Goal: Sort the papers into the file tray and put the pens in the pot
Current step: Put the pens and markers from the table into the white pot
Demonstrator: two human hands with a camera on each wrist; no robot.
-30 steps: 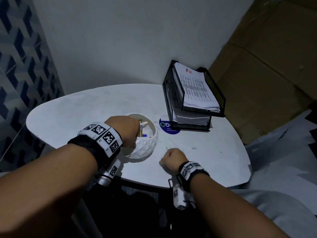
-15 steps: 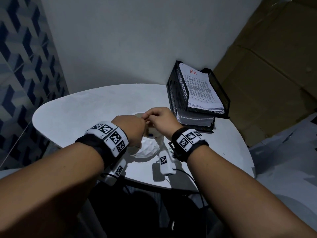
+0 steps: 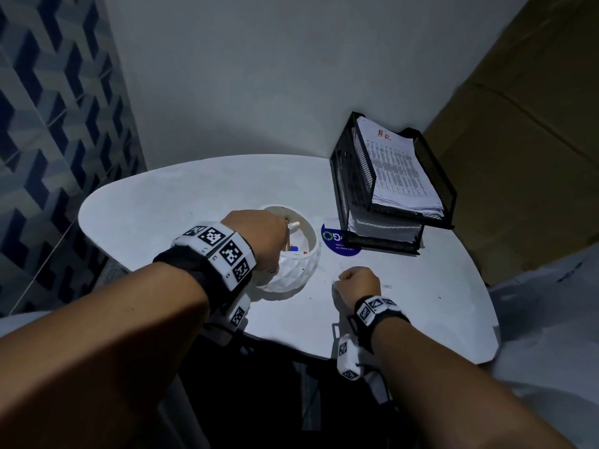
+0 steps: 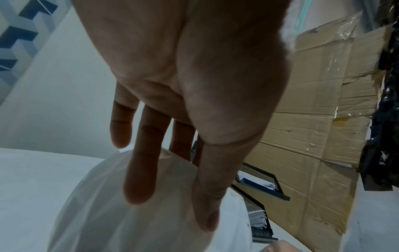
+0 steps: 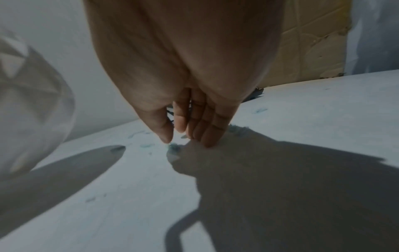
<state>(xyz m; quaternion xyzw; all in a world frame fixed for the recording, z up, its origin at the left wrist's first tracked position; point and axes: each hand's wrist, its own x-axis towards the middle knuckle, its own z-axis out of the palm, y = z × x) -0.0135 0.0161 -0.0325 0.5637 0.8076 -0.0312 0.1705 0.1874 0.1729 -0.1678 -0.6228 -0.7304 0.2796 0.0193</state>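
Note:
A white faceted pot [image 3: 291, 270] stands mid-table with several pens [image 3: 293, 225] in it. My left hand [image 3: 269, 251] holds the pot from the left. In the left wrist view its thumb lies on the near wall of the pot [image 4: 129, 213] and its fingers [image 4: 140, 170] reach over the rim. My right hand [image 3: 351, 280] is down on the table just right of the pot. Its fingertips [image 5: 207, 141] touch the tabletop beside a small bluish scrap [image 5: 172, 148]. A black mesh file tray [image 3: 351, 176] at the back right holds stacked papers [image 3: 395, 170].
A round blue sticker [image 3: 337, 244] lies between the pot and the tray. Small clips or scraps [image 3: 386, 286] dot the white table [image 3: 194, 196] near my right hand. Cardboard [image 3: 518, 157] leans behind the tray. The table's front edge [image 3: 389, 354] is close to my wrists.
Half a second ago my right hand was over the pot; it has come back down to the table right of it. My left hand has stayed on the pot.

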